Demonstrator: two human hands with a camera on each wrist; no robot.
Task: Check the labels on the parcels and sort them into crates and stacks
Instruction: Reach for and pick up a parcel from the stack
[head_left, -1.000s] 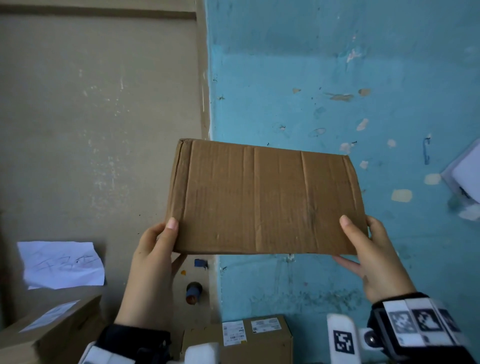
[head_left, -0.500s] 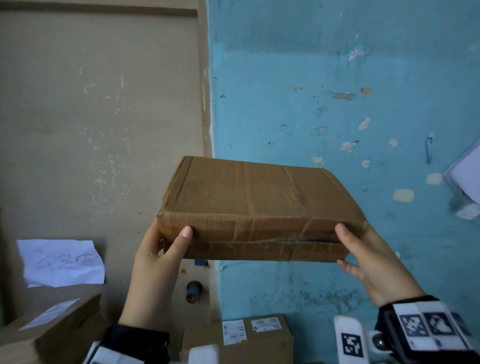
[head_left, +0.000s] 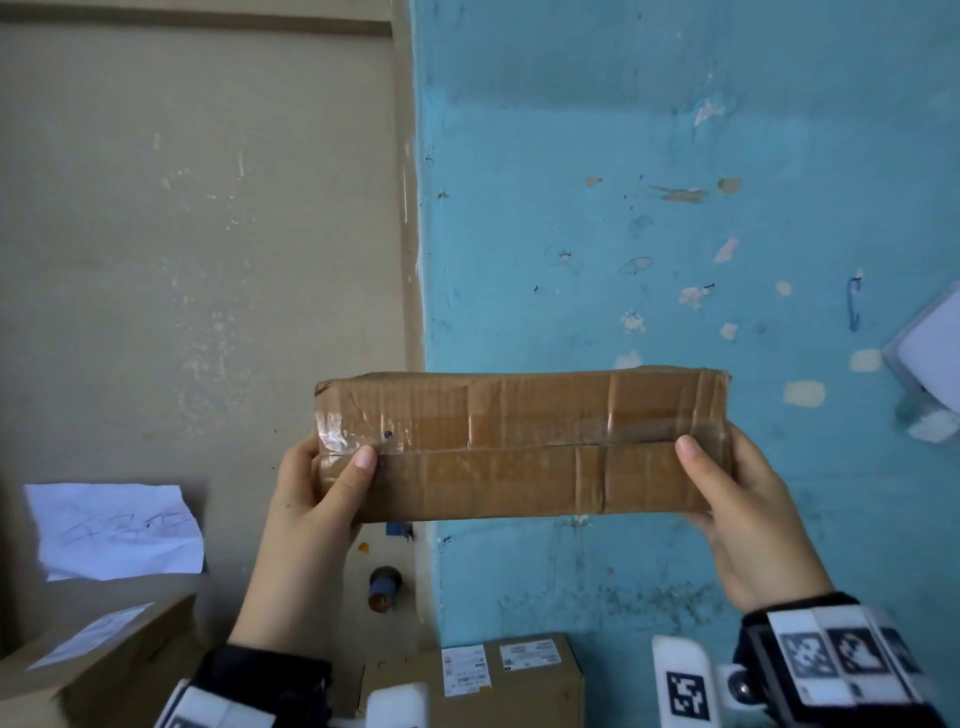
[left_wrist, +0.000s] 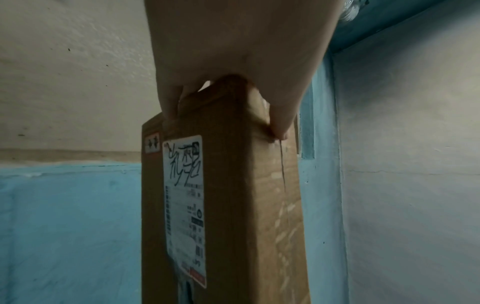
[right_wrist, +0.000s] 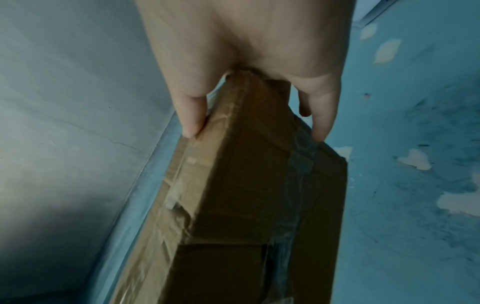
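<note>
1. The blue wall (head_left: 675, 156) and the beige wall (head_left: 182, 208) meet in a vertical line behind the raised parcel, as they did a second ago; the view has hardly shifted.
2. The flat cardboard parcel (head_left: 519, 447) has been rolled since a second ago: then its broad plain face was toward the head camera, half a second ago that face was tipping away, and now only the narrow taped side with its centre seam shows. It is held level in the air, above the boxes below and touching none of them.
3. The left hand (head_left: 306, 519) grips the parcel's left end, thumb pressed on the taped seam, fingers behind.
4. The right hand (head_left: 748, 519) grips the right end the same way, thumb on the near side, fingers wrapped behind.
5. A brown box (head_left: 93, 670) lies at lower left, and a second box with two white stickers (head_left: 498, 680) lies below the parcel; open air separates both from it.
6. A sheet of paper with handwriting (head_left: 114, 530) hangs on the beige wall, left of the left hand.
7. In the left wrist view, the shipping label (left_wrist: 185, 205) sits on the parcel's broad face, with handwritten marks at its end nearest the fingers.
</note>
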